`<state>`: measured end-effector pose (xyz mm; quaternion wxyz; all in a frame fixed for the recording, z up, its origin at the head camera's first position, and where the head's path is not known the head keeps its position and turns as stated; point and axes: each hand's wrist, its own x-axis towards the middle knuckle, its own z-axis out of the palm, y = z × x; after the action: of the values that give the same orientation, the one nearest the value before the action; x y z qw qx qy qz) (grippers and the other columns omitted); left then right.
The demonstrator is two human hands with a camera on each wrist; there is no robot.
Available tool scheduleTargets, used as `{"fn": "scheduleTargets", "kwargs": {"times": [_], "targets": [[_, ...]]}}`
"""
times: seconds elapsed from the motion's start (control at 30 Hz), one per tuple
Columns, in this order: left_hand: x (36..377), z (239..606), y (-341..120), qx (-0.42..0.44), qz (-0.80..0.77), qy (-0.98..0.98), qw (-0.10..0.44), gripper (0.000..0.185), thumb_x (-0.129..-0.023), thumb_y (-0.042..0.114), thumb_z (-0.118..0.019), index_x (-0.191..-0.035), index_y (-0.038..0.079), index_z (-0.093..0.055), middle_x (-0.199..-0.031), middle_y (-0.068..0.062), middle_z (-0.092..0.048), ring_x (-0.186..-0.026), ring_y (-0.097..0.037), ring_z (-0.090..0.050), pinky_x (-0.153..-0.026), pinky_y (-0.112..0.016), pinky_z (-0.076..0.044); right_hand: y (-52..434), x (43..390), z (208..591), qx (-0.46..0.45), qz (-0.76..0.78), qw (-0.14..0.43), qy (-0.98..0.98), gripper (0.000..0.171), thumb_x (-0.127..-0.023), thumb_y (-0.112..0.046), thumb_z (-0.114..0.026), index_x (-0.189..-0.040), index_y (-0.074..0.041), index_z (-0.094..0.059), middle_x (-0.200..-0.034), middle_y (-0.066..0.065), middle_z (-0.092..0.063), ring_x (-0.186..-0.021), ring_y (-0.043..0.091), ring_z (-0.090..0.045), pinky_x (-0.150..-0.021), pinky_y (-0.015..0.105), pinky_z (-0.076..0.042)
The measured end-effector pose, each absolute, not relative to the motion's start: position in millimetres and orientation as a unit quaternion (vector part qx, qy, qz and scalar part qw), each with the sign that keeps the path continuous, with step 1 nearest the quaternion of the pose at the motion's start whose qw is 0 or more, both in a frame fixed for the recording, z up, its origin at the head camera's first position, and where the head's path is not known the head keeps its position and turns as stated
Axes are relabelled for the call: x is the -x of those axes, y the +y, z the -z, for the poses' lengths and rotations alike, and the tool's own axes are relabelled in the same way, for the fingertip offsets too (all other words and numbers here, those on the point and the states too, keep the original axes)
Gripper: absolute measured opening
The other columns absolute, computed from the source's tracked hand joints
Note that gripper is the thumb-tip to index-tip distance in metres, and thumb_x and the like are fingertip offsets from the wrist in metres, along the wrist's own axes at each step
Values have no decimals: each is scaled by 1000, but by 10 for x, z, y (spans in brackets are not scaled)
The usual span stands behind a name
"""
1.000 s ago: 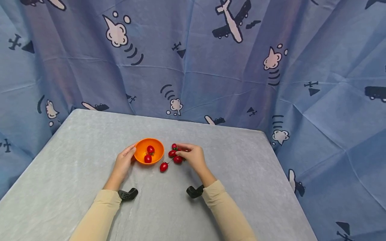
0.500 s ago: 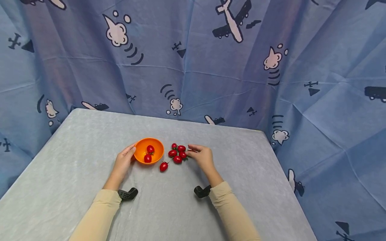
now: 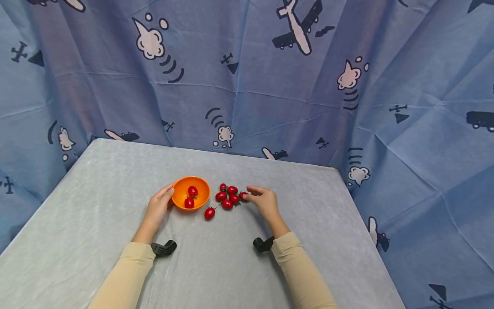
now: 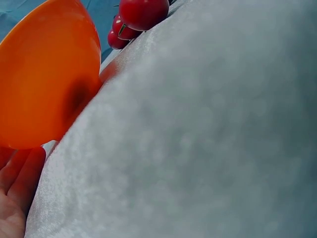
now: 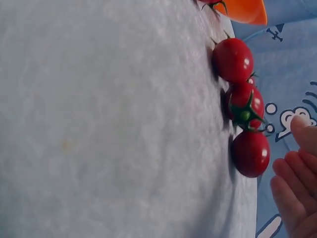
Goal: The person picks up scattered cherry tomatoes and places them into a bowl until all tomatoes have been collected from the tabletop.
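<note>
orange and round, one small plastic-looking bowl (image 3: 191,193) sits on the grey table (image 3: 96,206), near its middle. two red cherry tomatoes (image 3: 191,197) lie inside it, each smooth and glossy with a bit of green at the top. just to the right of the bowl, six more tomatoes lie on the cloth as a loose cluster (image 3: 226,198) joined by thin green stems; one (image 3: 209,213) sits lower and apart from the others at the end of a stem.

the left hand (image 3: 157,207) rests against the bowl's left side, fingers fairly straight and touching the outer wall, thumb near the rim; in the left wrist view the fingertips (image 4: 20,173) show just under the bowl's curved base. the right hand (image 3: 264,201) lies at the right end of the cluster, its fingertips at the last tomato (image 3: 243,196); in the right wrist view the fingers (image 5: 292,188) are loosely extended just beside that tomato, apart from it, holding nothing.

the table covering looks soft and faintly mottled. two beige sleeves (image 3: 127,274) cover the forearms, each with one black wrist mount (image 3: 164,248). behind hangs one creased blue curtain (image 3: 270,77) printed with planes and clouds.
</note>
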<state>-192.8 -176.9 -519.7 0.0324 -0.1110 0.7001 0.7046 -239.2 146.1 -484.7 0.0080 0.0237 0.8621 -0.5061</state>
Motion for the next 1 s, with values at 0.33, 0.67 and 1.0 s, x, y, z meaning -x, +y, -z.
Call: {"fn": "scheduleTargets", "kwargs": {"times": [0.33, 0.67, 1.0], "targets": [[1944, 5241, -1771, 110, -701, 704, 23, 52, -107, 36, -41, -151, 9, -42, -157, -9, -42, -136, -15, -46, -108, -18, -42, 1513, 2434, 4893, -25, 493, 16, 869, 37, -81, -15, -82, -116, -6, -75, -117, 14, -73, -114, 28, -67, -96, 42, -56], [1952, 5255, -1771, 115, -698, 706, 30, 52, -107, 37, -42, -152, 11, -42, -157, -6, -43, -125, -2, -51, -102, -12, -44, 1521, 2467, 4915, -24, 509, 27, 860, 42, -78, -12, -83, -118, -4, -73, -117, 15, -73, -114, 29, -68, -98, 43, -54], [1938, 5245, -1781, 107, -699, 707, 25, 53, -106, 38, -42, -152, 9, -41, -157, -9, -42, -115, 7, -53, -94, -6, -44, 1511, 2482, 4969, -15, 508, 40, 860, 41, -79, -12, -84, -118, -4, -73, -120, 14, -72, -117, 28, -66, -100, 42, -53]]}}
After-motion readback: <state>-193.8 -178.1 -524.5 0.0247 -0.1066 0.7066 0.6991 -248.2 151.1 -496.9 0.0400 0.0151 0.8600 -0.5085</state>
